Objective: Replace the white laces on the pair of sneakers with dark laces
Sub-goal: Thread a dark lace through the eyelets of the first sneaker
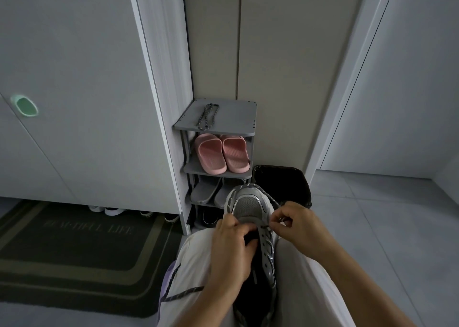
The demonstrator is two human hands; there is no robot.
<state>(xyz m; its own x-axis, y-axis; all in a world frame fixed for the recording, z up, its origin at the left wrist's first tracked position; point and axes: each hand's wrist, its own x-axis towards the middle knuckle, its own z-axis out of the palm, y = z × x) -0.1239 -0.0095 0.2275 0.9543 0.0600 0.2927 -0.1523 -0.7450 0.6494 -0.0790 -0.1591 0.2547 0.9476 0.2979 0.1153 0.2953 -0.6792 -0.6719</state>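
**A:** What takes up most of the view?

**B:** A tall pale cupboard [74, 78] on the left, with a green oval handle [24, 105]. On the floor below it lies a dark striped doormat [74, 252], and a few shoes show under the cupboard's bottom edge.

**A:** And beside the cupboard?

**B:** A grey shoe rack [248, 118] stands against its right side. A black-lined bin [285, 185] stands just beside the rack's right edge.

**A:** Where is the sneaker?

**B:** The grey and silver sneaker [248, 207] lies on the person's lap between the thighs, in pale trousers, with its toe pointing away towards the rack.

**A:** What are the hands doing?

**B:** The left hand [231, 247] grips the sneaker at its throat, fingers curled over the left edge of the opening. The right hand [295, 225] pinches the speckled dark lace [231, 197] between thumb and forefinger by an eyelet on the right side.

**A:** How does that lace run?

**B:** It loops round the toe, and a loose length trails over the left thigh.

**A:** What's on the rack?

**B:** Pink slippers [221, 153] on the second shelf, grey slippers [206, 192] on the shelf below, and a second dark lace [207, 117] folded near the front edge of the top shelf.
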